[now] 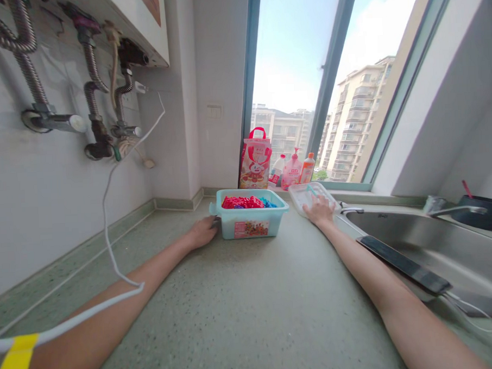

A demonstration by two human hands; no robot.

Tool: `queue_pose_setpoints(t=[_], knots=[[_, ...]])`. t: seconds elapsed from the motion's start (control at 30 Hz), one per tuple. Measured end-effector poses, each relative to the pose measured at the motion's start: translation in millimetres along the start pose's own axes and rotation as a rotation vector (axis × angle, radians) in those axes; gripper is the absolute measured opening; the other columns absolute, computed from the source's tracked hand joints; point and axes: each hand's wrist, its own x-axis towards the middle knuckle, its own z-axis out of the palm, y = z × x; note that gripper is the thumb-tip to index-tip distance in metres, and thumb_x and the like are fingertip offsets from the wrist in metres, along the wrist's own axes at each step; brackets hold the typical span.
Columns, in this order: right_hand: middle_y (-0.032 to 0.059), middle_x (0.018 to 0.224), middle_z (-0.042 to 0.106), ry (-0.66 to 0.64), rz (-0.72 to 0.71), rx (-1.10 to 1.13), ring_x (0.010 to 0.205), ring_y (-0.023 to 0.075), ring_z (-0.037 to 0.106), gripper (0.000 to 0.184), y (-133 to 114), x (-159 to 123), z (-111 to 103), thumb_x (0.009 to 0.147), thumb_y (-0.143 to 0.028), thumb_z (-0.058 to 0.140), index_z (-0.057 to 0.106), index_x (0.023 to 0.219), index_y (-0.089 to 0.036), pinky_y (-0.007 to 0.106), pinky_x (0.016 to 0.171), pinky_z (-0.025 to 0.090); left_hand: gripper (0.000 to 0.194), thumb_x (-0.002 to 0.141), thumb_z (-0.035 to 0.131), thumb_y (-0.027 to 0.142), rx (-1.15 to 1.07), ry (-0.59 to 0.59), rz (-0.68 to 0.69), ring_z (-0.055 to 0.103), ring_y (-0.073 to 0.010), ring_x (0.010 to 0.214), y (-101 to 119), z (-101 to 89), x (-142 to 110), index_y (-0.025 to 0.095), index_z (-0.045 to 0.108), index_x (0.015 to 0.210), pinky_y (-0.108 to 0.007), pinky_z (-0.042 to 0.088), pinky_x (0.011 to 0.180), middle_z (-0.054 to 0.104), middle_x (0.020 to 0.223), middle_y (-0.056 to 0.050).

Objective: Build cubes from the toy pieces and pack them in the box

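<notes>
A pale blue plastic storage box (251, 229) stands uncovered on the counter, filled with small red and blue plastic pieces (243, 202) whose exact kind I cannot make out. At its left end, my left hand (202, 233) is closed by the handle, fingertips partly hidden against the box. To the right of the box lies a translucent whitish lid (301, 193) near the window sill. My right hand (320, 210) rests on this lid with its fingers spread.
The speckled green counter (251, 309) runs to a steel sink (411, 231) on the right, with a dark flat bar (404, 264) along its edge. A pink bag (255, 165) and several bottles (292, 171) stand by the window. A white cable (105, 212) hangs at left.
</notes>
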Motion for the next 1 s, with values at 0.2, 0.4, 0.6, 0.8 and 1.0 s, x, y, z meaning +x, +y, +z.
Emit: queue_pose_setpoints(t=[0.2,0.4,0.6,0.8,1.0], knots=[[0.0199,0.156,0.046,0.128,-0.104,0.086,0.140,0.0367,0.044,0.068,-13.5,-31.6,-32.8,0.094,-0.036,0.050,0.040,0.159,-0.018,0.058,0.127,0.017,0.071,0.103,0.017,0.059,-0.531,0.125,-0.180,0.062,-0.0339,0.134,8.4,-20.8,2.8,0.022,0.049,0.155,-0.053,0.047,0.112,0.061,0.152,-0.012],[0.0178,0.155,0.047,0.161,-0.156,0.247,0.147,0.0361,0.039,0.072,-5.5,-75.4,-66.8,0.093,-0.038,0.050,0.036,0.161,-0.021,0.057,0.127,0.022,0.076,0.101,0.034,0.069,-0.741,0.153,-0.259,0.067,-0.0290,0.127,37.1,-22.4,-4.5,0.039,0.016,0.169,-0.042,0.058,0.094,0.036,0.171,-0.009],[0.0193,0.148,0.049,0.462,-0.293,0.537,0.143,0.0382,0.045,0.070,-6.5,-80.1,-114.1,0.091,-0.041,0.055,0.044,0.157,-0.019,0.063,0.120,0.035,0.069,0.094,0.053,0.047,-0.806,0.217,-0.238,0.071,-0.0287,0.116,49.8,-11.0,-9.0,0.035,0.041,0.160,-0.039,0.055,0.091,0.064,0.145,-0.008],[0.0171,0.155,0.044,0.475,-0.557,0.654,0.146,0.0376,0.044,0.073,-34.3,-87.7,-159.9,0.096,-0.042,0.059,0.037,0.163,-0.026,0.061,0.118,0.042,0.054,0.091,0.053,0.040,-0.857,0.272,-0.271,0.073,-0.0233,0.105,46.3,-6.1,-4.8,0.031,0.059,0.144,-0.028,0.053,0.075,0.070,0.133,-0.007],[0.0166,0.161,0.034,0.376,-0.723,0.681,0.150,0.0439,0.037,0.105,-46.1,-99.0,-175.9,0.083,-0.062,0.076,0.024,0.169,-0.032,0.066,0.119,0.039,0.046,0.086,0.059,0.038,-0.862,0.326,-0.285,0.074,-0.0192,0.087,45.9,-4.3,0.5,0.026,0.065,0.131,-0.025,0.054,0.067,0.073,0.116,-0.006]])
